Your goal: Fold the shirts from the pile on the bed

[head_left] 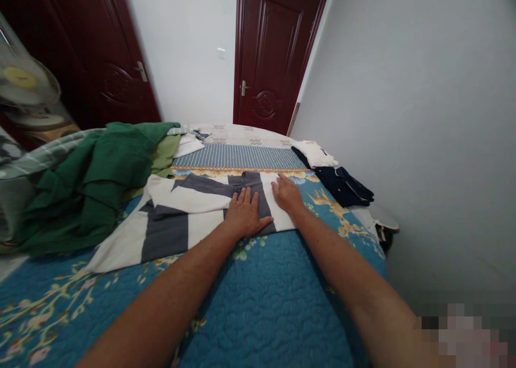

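A striped shirt (167, 228) in broad white and dark grey bands lies across the bed, partly doubled over, with one end tapering to the near left. My left hand (245, 215) rests flat on its grey part, fingers spread and thumb pointing right. At the garment's right end, my right hand (287, 194) is closed, its curled fingers at the white fabric near the edge. Part of the cloth under both hands is hidden.
A heap with a dark green garment (88, 180) fills the left of the blue quilted bedspread (266, 293). Folded navy clothing (342, 185) and a white folded garment (314, 154) lie at the right edge, near the wall. A fan (24, 78) stands at far left.
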The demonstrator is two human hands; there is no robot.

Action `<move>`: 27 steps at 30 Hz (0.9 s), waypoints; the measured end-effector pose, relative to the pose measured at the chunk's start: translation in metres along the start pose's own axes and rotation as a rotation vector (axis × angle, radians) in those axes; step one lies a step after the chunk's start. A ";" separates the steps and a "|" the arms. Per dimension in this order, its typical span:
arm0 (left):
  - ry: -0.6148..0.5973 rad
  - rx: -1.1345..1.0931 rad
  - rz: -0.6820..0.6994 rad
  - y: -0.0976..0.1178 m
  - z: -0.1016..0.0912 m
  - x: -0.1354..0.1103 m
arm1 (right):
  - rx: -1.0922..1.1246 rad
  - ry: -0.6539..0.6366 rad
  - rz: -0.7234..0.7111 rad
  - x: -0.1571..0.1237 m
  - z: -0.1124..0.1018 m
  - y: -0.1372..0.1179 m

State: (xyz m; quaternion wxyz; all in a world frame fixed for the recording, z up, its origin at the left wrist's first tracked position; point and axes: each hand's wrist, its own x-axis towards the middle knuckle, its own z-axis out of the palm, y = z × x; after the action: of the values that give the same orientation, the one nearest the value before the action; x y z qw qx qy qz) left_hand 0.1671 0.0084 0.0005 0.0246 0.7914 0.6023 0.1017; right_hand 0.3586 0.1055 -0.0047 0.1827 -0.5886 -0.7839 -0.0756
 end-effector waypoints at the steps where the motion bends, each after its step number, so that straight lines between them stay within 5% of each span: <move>1: 0.006 -0.007 0.003 0.000 0.001 0.000 | 0.000 -0.011 0.008 -0.006 -0.003 0.001; 14: 0.070 0.002 -0.001 0.010 -0.001 -0.011 | 0.071 -0.042 -0.027 -0.097 -0.015 0.020; 20: 0.207 0.103 0.103 0.016 -0.013 -0.040 | 0.206 -0.025 0.199 -0.086 -0.018 0.030; 27: 0.215 0.007 0.130 -0.019 -0.029 -0.076 | 0.375 -0.106 0.390 -0.041 -0.029 0.038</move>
State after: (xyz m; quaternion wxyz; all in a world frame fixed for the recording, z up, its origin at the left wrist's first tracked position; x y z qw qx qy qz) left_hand 0.1246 -0.0613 0.0163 -0.0494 0.8132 0.5494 0.1855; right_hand 0.4099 0.0705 0.0034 0.2584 -0.6874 -0.6645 0.1384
